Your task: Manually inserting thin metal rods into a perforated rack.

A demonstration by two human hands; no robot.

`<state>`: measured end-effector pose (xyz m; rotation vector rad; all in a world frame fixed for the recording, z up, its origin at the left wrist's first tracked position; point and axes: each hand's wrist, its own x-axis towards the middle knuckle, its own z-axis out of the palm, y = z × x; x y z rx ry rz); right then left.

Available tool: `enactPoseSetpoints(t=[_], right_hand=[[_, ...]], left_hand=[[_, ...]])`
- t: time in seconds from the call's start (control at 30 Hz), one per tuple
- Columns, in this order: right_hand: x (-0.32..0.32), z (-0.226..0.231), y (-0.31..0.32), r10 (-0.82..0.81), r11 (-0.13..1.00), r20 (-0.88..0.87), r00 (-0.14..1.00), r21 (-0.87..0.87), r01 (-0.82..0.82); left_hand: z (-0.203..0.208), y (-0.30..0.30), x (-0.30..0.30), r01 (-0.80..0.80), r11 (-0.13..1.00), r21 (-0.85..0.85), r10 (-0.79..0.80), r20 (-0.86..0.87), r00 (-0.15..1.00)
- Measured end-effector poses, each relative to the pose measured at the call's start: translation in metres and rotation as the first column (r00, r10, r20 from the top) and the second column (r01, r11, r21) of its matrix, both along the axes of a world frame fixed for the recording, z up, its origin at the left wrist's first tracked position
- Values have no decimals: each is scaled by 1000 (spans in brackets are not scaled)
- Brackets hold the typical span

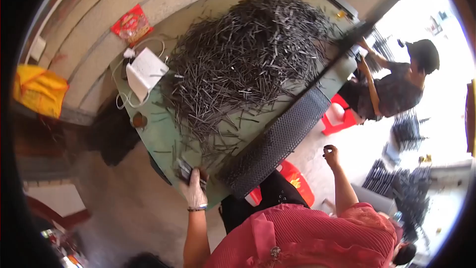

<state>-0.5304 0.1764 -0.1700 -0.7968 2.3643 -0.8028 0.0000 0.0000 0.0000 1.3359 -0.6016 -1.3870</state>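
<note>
My left hand, in a pale glove with a dark band at the wrist, is closed around a small bundle of dark strips at the near left corner of the green table. Motion blurs the bundle's far end. A big heap of thin black strips covers most of the tabletop. Away from the table on the right, my right hand hangs in the air above the floor, its fingers curled together. What it holds, if anything, is too small to make out.
Along the table's near edge runs a black perforated trough. A white box with a cable stands at the table's left. Red stools are beside my legs. Another person works at the right, near stacked dark parts.
</note>
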Motion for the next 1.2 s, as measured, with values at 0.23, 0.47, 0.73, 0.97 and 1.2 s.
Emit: enactPoseSetpoints(t=[0.23, 0.47, 0.73, 0.97, 1.2], right_hand=[[-56, -20, -64, 42, 996, -19, 999, 76, -41], [-89, -103, -69, 104, 987, 86, 991, 117, -114], [-112, -157, -45, 67, 980, 244, 967, -197, -18], [5, -19, -47, 428, 788, 285, 857, -582, -200], [104, 47, -56, 780, 608, 549, 301, -550, -573]], left_hand=[[7, -8, -61, 143, 990, 14, -121, -456, 882], [-39, 53, -100, 342, 940, -12, -271, -635, 723], [-87, 124, -190, 166, 985, 41, -114, -566, 817], [-87, 163, -237, 200, 979, 47, -152, -484, 862], [-100, 191, -253, 267, 963, 36, -233, -384, 894]])
